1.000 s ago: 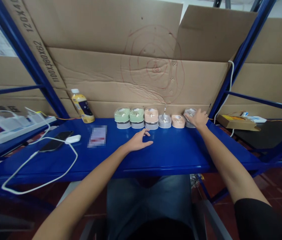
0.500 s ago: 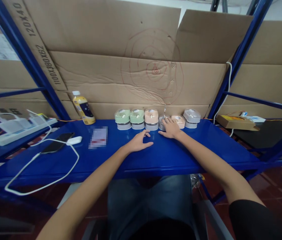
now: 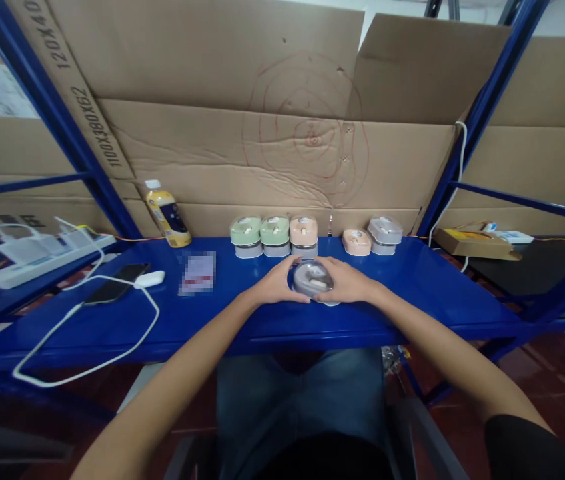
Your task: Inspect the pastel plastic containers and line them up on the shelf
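Observation:
A grey container (image 3: 312,279) with a clear lid is at the middle of the blue table (image 3: 242,327). My left hand (image 3: 281,281) curves round its left side, and my right hand (image 3: 343,280) grips its right side. Behind them, along the cardboard, stand two green-lidded containers (image 3: 245,232) on grey ones and a pink-lidded container (image 3: 303,233) on a grey one. Further right, a low pink container (image 3: 357,242) sits beside a grey stack (image 3: 385,235).
A yellow bottle (image 3: 168,215) stands at the back left, near a blurred packet (image 3: 198,273). A phone (image 3: 117,283), a white cable (image 3: 149,333) and a power strip (image 3: 47,262) lie on the left. An open carton (image 3: 477,245) is at the right.
The grey container has come forward from the back row between the pink ones. My right hand moved back toward me with it, and my left hand has closed round its other side.

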Demonstrator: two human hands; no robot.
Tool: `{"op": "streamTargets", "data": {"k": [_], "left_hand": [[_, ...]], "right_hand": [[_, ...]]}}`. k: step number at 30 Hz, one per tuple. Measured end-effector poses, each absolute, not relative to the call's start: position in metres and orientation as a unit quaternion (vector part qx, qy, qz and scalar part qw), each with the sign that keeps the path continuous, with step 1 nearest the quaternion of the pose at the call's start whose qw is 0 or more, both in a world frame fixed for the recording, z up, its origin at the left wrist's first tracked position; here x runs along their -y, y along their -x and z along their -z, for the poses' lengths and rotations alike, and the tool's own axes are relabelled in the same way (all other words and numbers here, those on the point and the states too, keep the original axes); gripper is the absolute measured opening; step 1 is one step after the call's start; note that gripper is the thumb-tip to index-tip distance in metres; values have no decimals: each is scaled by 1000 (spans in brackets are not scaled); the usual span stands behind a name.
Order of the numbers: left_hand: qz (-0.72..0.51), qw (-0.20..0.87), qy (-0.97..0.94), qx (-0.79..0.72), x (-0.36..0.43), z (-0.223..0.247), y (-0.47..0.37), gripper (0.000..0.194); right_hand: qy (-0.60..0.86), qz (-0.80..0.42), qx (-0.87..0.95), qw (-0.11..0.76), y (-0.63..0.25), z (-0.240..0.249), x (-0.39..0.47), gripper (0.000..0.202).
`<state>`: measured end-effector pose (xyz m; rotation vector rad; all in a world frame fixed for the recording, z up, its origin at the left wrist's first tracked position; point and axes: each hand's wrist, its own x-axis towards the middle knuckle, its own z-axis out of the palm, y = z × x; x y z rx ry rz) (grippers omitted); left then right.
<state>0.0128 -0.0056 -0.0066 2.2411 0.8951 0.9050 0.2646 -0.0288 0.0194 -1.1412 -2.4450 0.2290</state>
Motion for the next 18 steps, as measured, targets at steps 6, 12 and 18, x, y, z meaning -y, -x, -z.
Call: {"op": "streamTargets", "data": {"k": [6,12,18], "left_hand": [[-331,280,-851,-297,6,4,-10,111],[-313,171,-876,-325,11,0,-8,61],[-324,172,-867,-338,9,1,-10,42]], "right_hand": [[302,-195,892,274,-271,-32,24,92],[382,-284,820,318,-325,-21,4,77],[463,-260,754,386,-349,-12,-9,66]]}}
